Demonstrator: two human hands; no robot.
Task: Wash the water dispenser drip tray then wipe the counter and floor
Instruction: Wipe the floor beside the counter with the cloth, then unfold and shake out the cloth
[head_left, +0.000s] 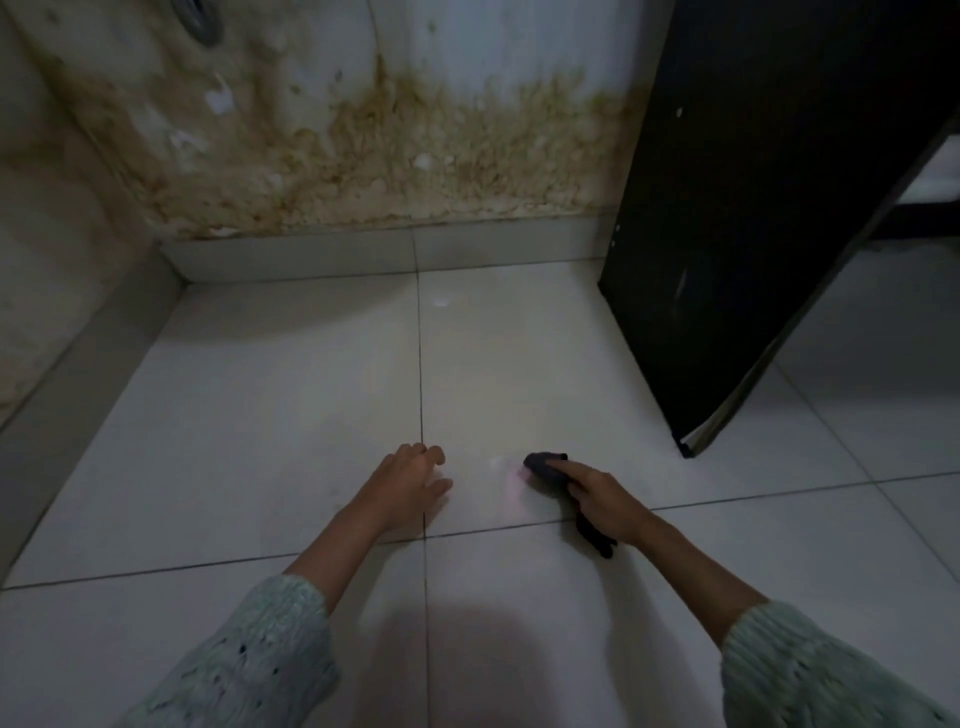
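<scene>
Cloth (543, 464), dark, lies pressed on the white tiled floor (260, 415) under the right hand (605, 499), which grasps it; the left hand (410, 483) rests released on the floor nearby, left of it.

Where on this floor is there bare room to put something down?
Bare tile runs from the left hand to the corner skirting. Another patch lies behind the dark cloth in the right hand, bordered by the black panel. It is tightest between the hands.
</scene>
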